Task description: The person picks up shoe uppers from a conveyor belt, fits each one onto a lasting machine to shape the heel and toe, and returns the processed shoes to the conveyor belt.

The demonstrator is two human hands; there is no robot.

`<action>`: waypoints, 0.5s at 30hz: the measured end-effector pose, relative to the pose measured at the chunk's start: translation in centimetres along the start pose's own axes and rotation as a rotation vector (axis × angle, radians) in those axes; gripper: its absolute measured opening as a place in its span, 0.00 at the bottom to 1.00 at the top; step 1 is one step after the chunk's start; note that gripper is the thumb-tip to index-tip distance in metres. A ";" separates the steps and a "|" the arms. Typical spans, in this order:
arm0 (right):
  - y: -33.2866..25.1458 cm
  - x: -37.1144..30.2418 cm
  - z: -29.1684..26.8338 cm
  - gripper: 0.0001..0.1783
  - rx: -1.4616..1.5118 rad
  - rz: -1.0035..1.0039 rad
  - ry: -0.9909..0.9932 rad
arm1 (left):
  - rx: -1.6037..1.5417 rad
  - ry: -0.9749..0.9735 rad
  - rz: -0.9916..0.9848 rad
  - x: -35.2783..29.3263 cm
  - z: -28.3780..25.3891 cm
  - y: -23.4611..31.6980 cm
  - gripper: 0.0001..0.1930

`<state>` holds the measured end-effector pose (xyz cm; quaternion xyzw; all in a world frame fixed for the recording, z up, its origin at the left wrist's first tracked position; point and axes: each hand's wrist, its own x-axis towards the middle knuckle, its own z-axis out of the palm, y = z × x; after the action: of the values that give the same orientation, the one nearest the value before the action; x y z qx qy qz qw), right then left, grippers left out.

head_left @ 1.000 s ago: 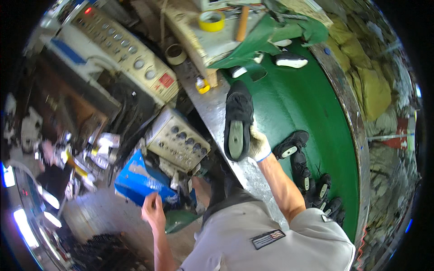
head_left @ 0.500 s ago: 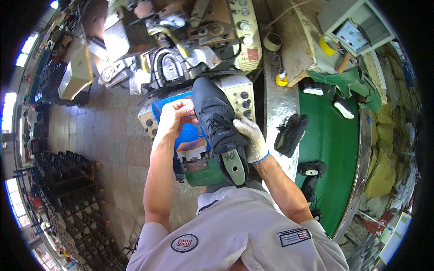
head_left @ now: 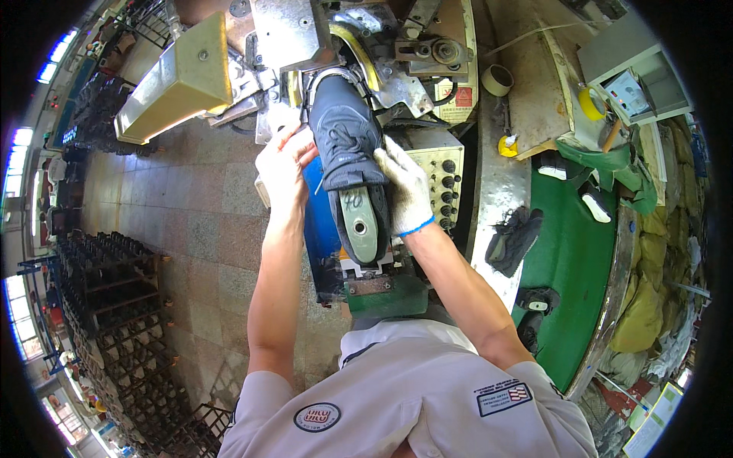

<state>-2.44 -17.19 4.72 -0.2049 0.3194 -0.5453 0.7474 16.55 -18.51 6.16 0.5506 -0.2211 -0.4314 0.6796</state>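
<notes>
A black lace-up shoe upper [head_left: 345, 141] sits on a grey-green shoe last [head_left: 358, 221], with its toe pointing away from me into the curved metal clamp of a machine [head_left: 294, 34]. Bare, my left hand [head_left: 284, 166] holds the shoe's left side near the front, its fingers bent against the upper. A white knitted glove with a blue cuff covers my right hand [head_left: 406, 187], which grips the shoe's right side by the collar. Its fingertips are partly hidden against the shoe. Below the last is a green block [head_left: 385, 298] on the machine.
A knobbed control box [head_left: 437, 179] stands right of the shoe. More black shoes [head_left: 513, 240] lie on a metal ledge and a green conveyor belt [head_left: 573, 252] to the right. Dark racks [head_left: 114, 298] stand at left. A yellow tape roll [head_left: 591, 104] is by a grey box.
Both hands have carried the shoe forward, and its toe now lies within the machine's curved clamp. My view has shifted, and the shoe now points straighter ahead.
</notes>
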 end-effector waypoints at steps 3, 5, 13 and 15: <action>0.9 1.5 0.7 0.23 -0.055 -0.082 0.012 | -0.062 -0.008 0.029 0.2 0.7 0.6 0.22; 2.2 2.5 1.2 0.23 -0.036 -0.117 0.034 | -0.074 -0.025 0.050 1.0 -0.2 -0.8 0.21; 3.6 4.5 0.5 0.22 0.024 -0.073 0.036 | -0.282 -0.165 -0.522 -2.9 -0.6 -3.8 0.25; 3.7 4.6 0.3 0.22 -0.002 -0.066 0.061 | -0.315 -0.228 -0.497 -3.2 -0.4 -3.9 0.26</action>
<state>1.20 -20.39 1.32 -0.1995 0.3359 -0.5754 0.7185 13.85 -15.75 2.92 0.4239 -0.0851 -0.6723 0.6009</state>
